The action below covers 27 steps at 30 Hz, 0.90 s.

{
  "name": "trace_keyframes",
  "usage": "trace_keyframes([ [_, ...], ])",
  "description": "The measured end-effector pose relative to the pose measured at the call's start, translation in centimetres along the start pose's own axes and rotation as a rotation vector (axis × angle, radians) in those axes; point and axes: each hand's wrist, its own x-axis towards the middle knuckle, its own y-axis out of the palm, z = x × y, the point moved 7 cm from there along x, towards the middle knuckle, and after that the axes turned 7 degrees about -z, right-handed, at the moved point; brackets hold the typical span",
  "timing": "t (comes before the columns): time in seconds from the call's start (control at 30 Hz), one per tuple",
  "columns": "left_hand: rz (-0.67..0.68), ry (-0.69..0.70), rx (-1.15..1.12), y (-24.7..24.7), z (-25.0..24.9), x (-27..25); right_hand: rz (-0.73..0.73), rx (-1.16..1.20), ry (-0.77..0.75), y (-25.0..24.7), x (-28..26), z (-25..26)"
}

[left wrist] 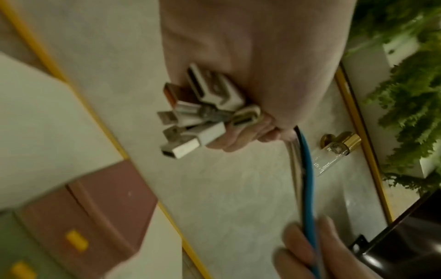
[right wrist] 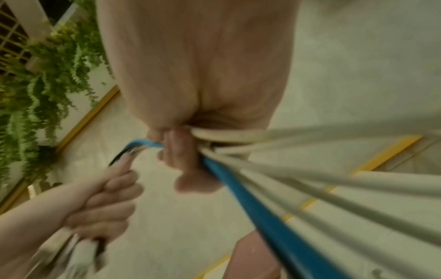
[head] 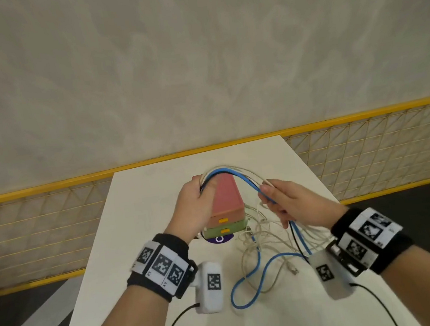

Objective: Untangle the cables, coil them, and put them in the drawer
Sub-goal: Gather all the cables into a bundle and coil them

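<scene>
A bundle of cables [head: 233, 174], one blue, one black and several white, arches between my two hands above a small drawer unit [head: 226, 202]. My left hand [head: 196, 203] grips the bundle near its plug ends; several USB plugs [left wrist: 190, 117] stick out of that fist. My right hand [head: 281, 200] grips the same bundle [right wrist: 238, 143] further along. From it the blue cable [head: 250, 273] and the white cables [head: 262, 241] hang down in tangled loops onto the white table [head: 142, 199]. The unit has a pink top drawer and a green lower drawer, both closed, with orange handles [head: 223, 220].
A purple disc [head: 220, 240] lies under the drawer unit's front. A loose plug [head: 293, 270] rests on the table near my right wrist. Black camera leads run from both wrists off the near edge. A yellow-framed mesh fence [head: 52, 225] borders the table's far side.
</scene>
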Motion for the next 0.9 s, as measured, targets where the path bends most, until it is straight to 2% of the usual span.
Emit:
trace_keyframes([
  [0.07, -0.045, -0.088, -0.134, 0.7, -0.3, -0.3, -0.097, 0.01, -0.029, 1.2, 0.3, 0.2],
  [0.2, 0.004, -0.113, -0.247, 2.5, -1.9, -1.3, -0.216, -0.086, -0.079, 2.7, 1.1, 1.2],
  [0.37, -0.048, -0.133, -0.33, 3.2, -2.7, -1.9, -0.166, -0.259, -0.178, 4.5, 1.5, 2.2],
  [0.5, -0.188, -0.191, -0.313, 2.7, -1.4, -1.3, -0.181, -0.244, -0.25, 4.7, 1.2, 2.7],
  [0.57, -0.315, -0.203, -0.29, 1.5, -0.8, -0.7, -0.136, -0.255, -0.287, 4.9, 0.9, 3.0],
  [0.67, -0.478, -0.241, -0.39, -0.6, -0.6, 0.0, -0.045, -0.321, -0.273, 5.1, 0.6, 2.0],
  [0.77, -0.445, -0.304, -0.677, -1.2, -0.8, 0.1, 0.043, -0.258, -0.191, 5.2, -0.1, 0.3],
  [0.9, -0.313, -0.128, -0.745, -2.5, -1.5, 0.5, 0.081, -0.077, -0.106, 4.0, -1.1, -1.0],
])
